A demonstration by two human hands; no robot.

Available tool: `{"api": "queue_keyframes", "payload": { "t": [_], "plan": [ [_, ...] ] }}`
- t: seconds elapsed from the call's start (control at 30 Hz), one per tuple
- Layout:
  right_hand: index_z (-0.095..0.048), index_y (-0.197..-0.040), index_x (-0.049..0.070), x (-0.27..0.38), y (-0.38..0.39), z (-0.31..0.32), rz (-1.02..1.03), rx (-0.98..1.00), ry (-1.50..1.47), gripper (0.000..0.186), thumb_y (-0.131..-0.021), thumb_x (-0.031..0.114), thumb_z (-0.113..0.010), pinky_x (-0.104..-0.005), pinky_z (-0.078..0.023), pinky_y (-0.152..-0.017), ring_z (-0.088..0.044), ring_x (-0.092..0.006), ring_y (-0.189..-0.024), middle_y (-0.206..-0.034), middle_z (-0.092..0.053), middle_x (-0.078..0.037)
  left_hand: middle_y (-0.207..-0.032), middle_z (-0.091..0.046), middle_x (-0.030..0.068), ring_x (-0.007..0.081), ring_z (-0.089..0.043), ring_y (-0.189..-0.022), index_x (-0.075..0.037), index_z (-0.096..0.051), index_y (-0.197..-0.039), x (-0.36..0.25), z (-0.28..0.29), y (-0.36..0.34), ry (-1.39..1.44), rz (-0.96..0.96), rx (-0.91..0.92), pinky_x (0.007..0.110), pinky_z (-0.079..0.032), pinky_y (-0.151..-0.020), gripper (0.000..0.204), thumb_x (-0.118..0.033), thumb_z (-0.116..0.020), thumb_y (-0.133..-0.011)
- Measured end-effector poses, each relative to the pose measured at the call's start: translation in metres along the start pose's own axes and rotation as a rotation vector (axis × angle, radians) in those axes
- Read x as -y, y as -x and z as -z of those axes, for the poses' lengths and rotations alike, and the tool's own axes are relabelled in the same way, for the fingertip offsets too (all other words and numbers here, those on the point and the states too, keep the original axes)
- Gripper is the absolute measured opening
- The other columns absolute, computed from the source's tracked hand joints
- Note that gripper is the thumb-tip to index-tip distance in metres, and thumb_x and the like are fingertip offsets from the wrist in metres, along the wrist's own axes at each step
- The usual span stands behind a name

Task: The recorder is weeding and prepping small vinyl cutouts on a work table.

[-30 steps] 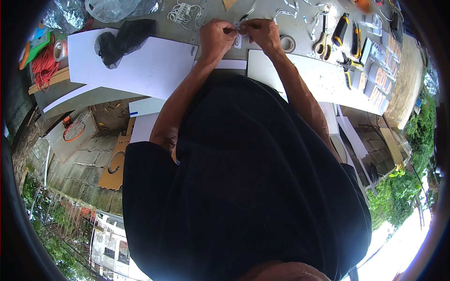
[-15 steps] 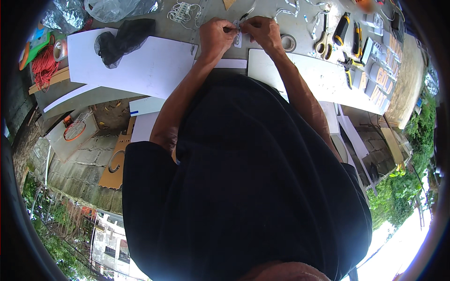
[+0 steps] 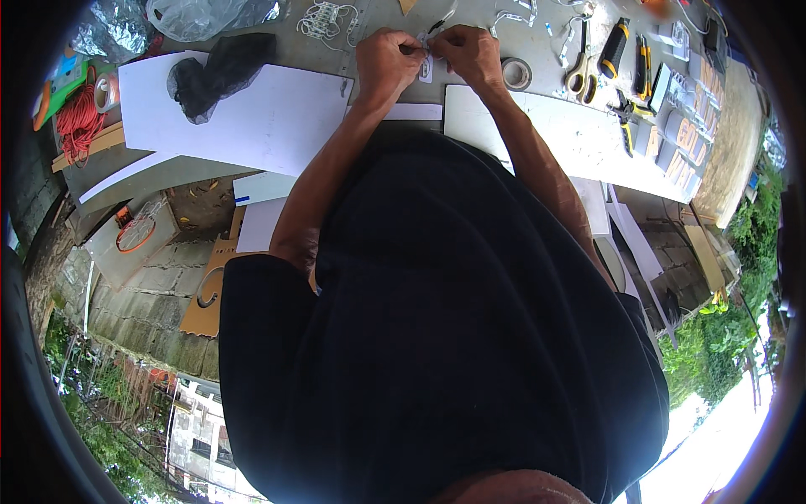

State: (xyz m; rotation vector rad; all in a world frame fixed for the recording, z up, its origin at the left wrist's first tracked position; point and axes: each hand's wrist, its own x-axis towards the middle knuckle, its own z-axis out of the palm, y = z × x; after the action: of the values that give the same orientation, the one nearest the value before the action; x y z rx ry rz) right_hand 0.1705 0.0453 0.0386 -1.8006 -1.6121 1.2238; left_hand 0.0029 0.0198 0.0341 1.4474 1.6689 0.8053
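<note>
At the far middle of the table my left hand (image 3: 389, 69) and my right hand (image 3: 470, 59) meet fingertip to fingertip, both closed in a pinch. What lies between the fingertips is too small and too hidden to make out. Just below them a small flat white piece (image 3: 426, 74) shows, partly covered by the fingers. A thin wire with a dark section (image 3: 437, 26) runs away from the fingers toward the top edge. Right beside my right hand lies a roll of grey tape (image 3: 516, 74). A bundle of white LED strip modules (image 3: 326, 23) rests to the left of my left hand.
White sheets lie left (image 3: 277, 126) and right (image 3: 546, 126) of my arms, with black mesh cloth (image 3: 214, 80) on the left one. Scissors (image 3: 580, 76), a utility knife (image 3: 614, 48) and pliers (image 3: 624, 122) lie right. Red cord (image 3: 80, 126) and plastic bags (image 3: 197, 17) are at left.
Both hands keep their pinch in nearly the same place. The whole view has shifted very slightly.
</note>
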Motion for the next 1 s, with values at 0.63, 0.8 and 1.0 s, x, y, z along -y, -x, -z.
{"api": "queue_keyframes", "payload": {
  "t": [0.63,0.8,1.0],
  "plan": [
    [-0.076,-0.085,0.001,0.006,0.011,0.013,-0.075,0.047,-0.074,0.029,-0.086,0.029,-0.075,-0.0336,-0.056,-0.065,-0.07,-0.0199,-0.06,-0.073,-0.073,-0.011,-0.089,-0.075,0.0125,0.019,-0.072,-0.075,-0.002,-0.076,-0.102,0.005,0.015,0.011,-0.083,-0.122,-0.078,0.031,-0.056,-0.074,0.019,-0.004,-0.077,-0.083],
    [-0.077,-0.084,0.005,-0.004,0.004,-0.001,-0.043,-0.061,0.145,0.037,-0.075,0.04,-0.084,-0.0405,-0.057,-0.074,-0.073,-0.028,-0.073,-0.074,-0.073,-0.014,-0.089,-0.076,0.0126,0.0177,-0.071,-0.075,-0.001,-0.076,-0.101,0.009,0.013,0.01,-0.039,-0.049,-0.032,0.03,-0.056,-0.072,0.02,-0.004,-0.079,-0.082],
    [-0.076,-0.085,0.005,0.011,0.004,0.013,-0.171,0.12,0.063,0.026,-0.08,0.03,-0.081,-0.0377,-0.057,-0.07,-0.073,-0.0267,-0.073,-0.077,-0.074,-0.012,-0.087,-0.077,0.0111,0.0153,-0.071,-0.075,-0.001,-0.076,-0.101,0.006,0.015,0.007,-0.01,0.004,0.026,0.029,-0.055,-0.072,0.018,-0.005,-0.078,-0.083]
  ]
}}
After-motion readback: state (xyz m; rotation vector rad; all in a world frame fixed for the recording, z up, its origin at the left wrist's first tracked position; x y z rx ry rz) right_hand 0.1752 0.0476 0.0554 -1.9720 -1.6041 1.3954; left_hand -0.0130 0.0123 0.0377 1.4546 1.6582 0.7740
